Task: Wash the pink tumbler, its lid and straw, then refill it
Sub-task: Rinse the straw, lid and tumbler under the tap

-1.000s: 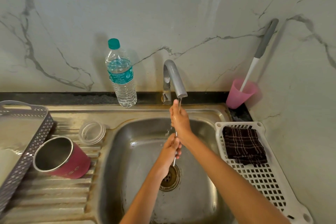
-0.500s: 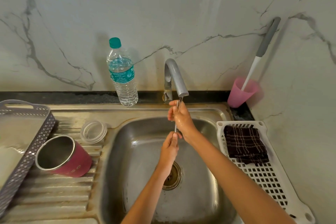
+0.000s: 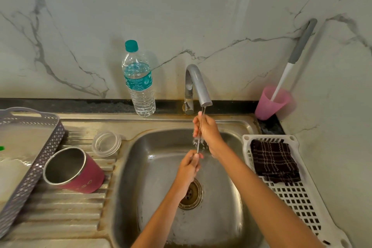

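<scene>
Holding the straw (image 3: 199,139) under the tap (image 3: 198,84), our left hand (image 3: 188,169) pinches its bottom, our right hand (image 3: 208,131) grips its top.

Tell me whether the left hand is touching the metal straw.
Touching. The head view shows the left hand pinching the lower end of the straw, while the right hand grips its upper part under the running tap.

Grey-veined marble wall (image 3: 181,16) behind steel sink (image 3: 153,183).
</scene>
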The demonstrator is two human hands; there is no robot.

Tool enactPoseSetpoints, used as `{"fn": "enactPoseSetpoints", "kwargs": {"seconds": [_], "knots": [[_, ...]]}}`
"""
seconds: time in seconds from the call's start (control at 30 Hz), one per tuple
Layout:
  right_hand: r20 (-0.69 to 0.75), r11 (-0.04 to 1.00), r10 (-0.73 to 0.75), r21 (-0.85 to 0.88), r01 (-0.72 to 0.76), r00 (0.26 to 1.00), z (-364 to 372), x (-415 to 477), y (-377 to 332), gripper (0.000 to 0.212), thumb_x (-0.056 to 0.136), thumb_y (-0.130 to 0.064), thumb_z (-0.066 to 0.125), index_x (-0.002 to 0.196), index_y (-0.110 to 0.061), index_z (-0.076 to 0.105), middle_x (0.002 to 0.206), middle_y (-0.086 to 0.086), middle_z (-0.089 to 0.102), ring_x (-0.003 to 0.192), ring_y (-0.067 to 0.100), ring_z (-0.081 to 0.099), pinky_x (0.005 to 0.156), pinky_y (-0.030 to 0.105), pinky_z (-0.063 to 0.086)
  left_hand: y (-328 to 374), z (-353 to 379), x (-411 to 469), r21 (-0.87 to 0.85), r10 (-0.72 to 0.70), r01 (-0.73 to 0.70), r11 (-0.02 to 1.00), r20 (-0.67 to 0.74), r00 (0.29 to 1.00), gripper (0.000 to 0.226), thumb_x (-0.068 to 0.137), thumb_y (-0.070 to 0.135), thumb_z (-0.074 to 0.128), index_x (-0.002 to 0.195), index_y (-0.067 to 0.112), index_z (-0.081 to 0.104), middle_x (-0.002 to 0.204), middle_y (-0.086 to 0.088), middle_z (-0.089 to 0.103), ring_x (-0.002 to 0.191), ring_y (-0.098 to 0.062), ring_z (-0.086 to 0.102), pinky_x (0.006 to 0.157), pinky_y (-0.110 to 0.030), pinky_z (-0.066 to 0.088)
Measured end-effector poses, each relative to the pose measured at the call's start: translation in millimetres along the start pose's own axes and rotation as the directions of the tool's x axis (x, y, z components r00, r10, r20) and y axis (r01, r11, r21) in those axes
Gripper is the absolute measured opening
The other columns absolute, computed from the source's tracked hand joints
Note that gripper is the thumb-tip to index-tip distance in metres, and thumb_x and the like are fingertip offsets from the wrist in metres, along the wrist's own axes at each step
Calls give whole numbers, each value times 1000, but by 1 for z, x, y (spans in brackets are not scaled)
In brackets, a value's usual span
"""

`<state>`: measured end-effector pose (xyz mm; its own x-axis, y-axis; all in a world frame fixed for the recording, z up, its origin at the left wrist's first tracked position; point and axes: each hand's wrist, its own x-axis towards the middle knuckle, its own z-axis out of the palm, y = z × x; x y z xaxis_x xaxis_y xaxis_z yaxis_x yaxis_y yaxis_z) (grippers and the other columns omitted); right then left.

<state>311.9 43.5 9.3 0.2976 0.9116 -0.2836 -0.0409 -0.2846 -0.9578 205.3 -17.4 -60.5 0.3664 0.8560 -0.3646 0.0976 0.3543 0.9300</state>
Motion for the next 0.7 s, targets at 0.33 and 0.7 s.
{"fn": "enactPoseSetpoints", "kwargs": {"seconds": [0.33, 0.7], "knots": [[61, 994, -103, 51, 100, 993, -33, -25, 6, 19, 102, -10, 40, 112, -20, 53, 105, 3, 71, 101, 13, 68, 91, 32, 53, 8, -29, 12, -117, -44, 36, 993, -69, 997, 19, 103, 18, 47, 105, 17, 66, 82, 3, 55, 72, -8, 49, 68, -20, 46], [-68, 787, 175, 609, -98, 982, -48, -18, 30, 12, 94, 6, 50, 100, -3, 56, 103, 16, 63, 104, 27, 65, 92, 38, 54, 23, -58, 18, -680, -147, -129, 721, -333, 931, 22, 91, 4, 63, 113, 4, 59, 99, -11, 71, 96, -20, 70, 90, -30, 55]]}}
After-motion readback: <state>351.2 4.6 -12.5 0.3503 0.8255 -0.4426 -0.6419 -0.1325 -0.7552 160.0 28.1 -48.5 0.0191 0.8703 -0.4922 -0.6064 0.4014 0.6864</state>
